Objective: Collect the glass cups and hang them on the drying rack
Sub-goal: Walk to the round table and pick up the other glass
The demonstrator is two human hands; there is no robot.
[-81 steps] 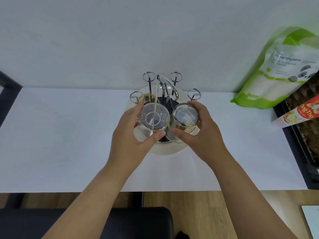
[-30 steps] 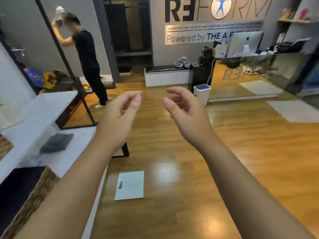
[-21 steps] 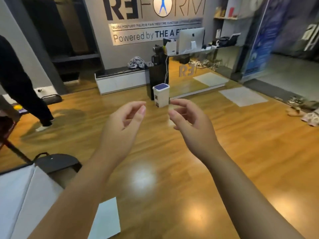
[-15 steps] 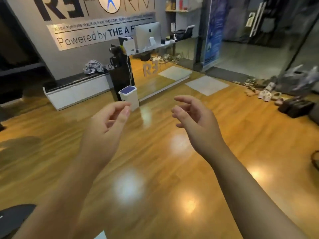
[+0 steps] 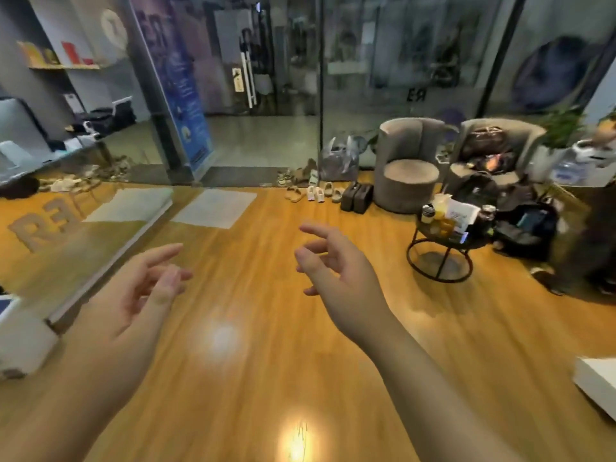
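Note:
Neither glass cups nor the drying rack are in view. I face an open room with a wooden floor. My left hand (image 5: 140, 291) is raised in front of me at centre left, fingers apart, holding nothing. My right hand (image 5: 336, 275) is level with it at centre right, fingers loosely spread and empty. The two hands are about a hand's width apart over the floor.
A small round black table (image 5: 446, 241) with jars and packets stands at right, before two grey armchairs (image 5: 405, 168) and dark bags (image 5: 523, 221). Shoes (image 5: 313, 191) lie by the glass doors. A white bin (image 5: 23, 345) sits at left, a white surface's corner (image 5: 596, 385) at right.
The cups were set on the rack and both hands came away empty. My view has swung right, from the table and mirror wall to the glass doors and armchairs.

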